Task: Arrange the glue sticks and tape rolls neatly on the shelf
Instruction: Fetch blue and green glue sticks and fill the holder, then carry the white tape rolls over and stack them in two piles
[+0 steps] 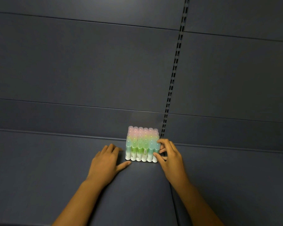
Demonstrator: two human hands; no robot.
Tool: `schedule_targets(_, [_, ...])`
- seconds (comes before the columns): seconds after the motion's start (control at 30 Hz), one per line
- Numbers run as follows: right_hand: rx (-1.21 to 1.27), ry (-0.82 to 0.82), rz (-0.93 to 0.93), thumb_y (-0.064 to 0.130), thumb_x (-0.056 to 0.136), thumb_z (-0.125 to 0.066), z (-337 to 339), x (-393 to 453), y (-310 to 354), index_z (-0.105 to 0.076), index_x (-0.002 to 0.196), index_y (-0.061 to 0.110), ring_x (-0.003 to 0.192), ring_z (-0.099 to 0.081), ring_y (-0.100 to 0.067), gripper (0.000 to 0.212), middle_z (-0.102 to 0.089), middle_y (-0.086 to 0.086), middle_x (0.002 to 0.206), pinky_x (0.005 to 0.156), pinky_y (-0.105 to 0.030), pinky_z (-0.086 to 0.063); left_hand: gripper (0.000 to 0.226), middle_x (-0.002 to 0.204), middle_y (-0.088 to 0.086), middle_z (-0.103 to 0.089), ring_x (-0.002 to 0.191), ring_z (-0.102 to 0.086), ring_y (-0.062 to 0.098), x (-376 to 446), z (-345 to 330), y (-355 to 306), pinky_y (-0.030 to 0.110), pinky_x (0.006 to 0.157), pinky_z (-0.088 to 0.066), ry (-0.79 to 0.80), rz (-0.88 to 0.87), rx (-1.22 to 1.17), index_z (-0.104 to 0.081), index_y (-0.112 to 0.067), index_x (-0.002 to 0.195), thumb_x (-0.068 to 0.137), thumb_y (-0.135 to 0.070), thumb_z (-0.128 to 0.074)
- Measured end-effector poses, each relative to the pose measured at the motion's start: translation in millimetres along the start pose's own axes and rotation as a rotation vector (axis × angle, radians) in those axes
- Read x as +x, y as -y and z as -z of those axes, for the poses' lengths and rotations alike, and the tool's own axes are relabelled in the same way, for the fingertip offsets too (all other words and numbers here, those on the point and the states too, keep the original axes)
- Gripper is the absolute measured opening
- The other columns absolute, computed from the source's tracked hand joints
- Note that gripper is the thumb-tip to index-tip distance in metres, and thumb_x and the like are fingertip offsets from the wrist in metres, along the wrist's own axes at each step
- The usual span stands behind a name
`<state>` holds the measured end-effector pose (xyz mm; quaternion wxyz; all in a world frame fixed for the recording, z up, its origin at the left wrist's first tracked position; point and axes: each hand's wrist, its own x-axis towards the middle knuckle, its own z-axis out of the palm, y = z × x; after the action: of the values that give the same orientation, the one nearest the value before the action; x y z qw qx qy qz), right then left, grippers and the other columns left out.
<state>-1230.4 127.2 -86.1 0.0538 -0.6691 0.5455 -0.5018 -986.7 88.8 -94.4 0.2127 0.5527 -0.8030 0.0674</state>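
Glue sticks (142, 144): white bodies, translucent caps in bands, pink at back, then yellow, green and blue in front. Shelf (55, 160) dark grey-blue. Back panel (88, 70) same.

Your view is dim overall: the dark blue-grey metal shelf (55, 160) and its panelled back wall (88, 62) soak up most of the light, and the corners fall darker still. The block of pastel-capped translucent plastic glue sticks (141, 144) is by far the brightest thing you see, slightly overexposed, its pink far caps washed out and soft. A faint pale reflection sits on the wall just above them. Your left hand (104, 162) and right hand (168, 154) look evenly lit, edges slightly soft. Straight panel seams bow towards the frame edges.
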Motion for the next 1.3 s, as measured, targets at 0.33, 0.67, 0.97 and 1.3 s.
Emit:
schedule_targets(0.33, [-0.227, -0.061, 0.101, 0.021, 0.084, -0.075, 17, 6, 39, -0.053, 0.124, 0.024, 0.108, -0.048, -0.009, 0.046, -0.048, 0.009, 0.116, 0.090, -0.025, -0.046, 0.061, 0.125, -0.007, -0.051, 0.116, -0.048, 0.015, -9, 35, 10, 0.030, 0.090, -0.043, 0.048, -0.023, -0.077, -0.051, -0.028, 0.130, 0.087, -0.070, -0.045])
schedule_targets(0.67, [-0.492, 0.481, 0.230, 0.037, 0.089, -0.065, -94, 7, 167, -0.043, 0.133, 0.018, 0.127, -0.041, -0.021, 0.053, -0.044, 0.000, 0.132, 0.104, -0.031, -0.036, 0.052, 0.127, -0.002, -0.053, 0.120, -0.050, 0.023, -72, 111, 115, 0.038, 0.092, -0.040, -0.002, 0.033, 0.030, -0.053, -0.027, 0.130, 0.090, -0.061, -0.052])
schedule_targets(0.97, [-0.316, 0.635, 0.334, 0.040, 0.085, -0.071, -239, -23, 309, -0.045, 0.128, 0.016, 0.125, -0.045, -0.024, 0.055, -0.048, -0.003, 0.130, 0.104, -0.036, -0.041, 0.050, 0.126, -0.006, -0.053, 0.120, -0.049, 0.018, -211, 217, 282, 0.037, 0.093, -0.041, -0.057, 0.304, 0.147, -0.050, -0.031, 0.130, 0.090, -0.061, -0.050])
schedule_targets(1.3, [-0.084, 0.774, 0.502, 0.039, 0.089, -0.067, -392, -60, 466, -0.043, 0.127, 0.023, 0.126, -0.043, -0.016, 0.048, -0.044, 0.004, 0.131, 0.099, -0.033, -0.044, 0.048, 0.117, -0.003, -0.055, 0.110, -0.053, 0.021, -338, 295, 422, 0.037, 0.085, -0.046, -0.095, 0.577, 0.257, -0.053, -0.028, 0.123, 0.087, -0.060, -0.054])
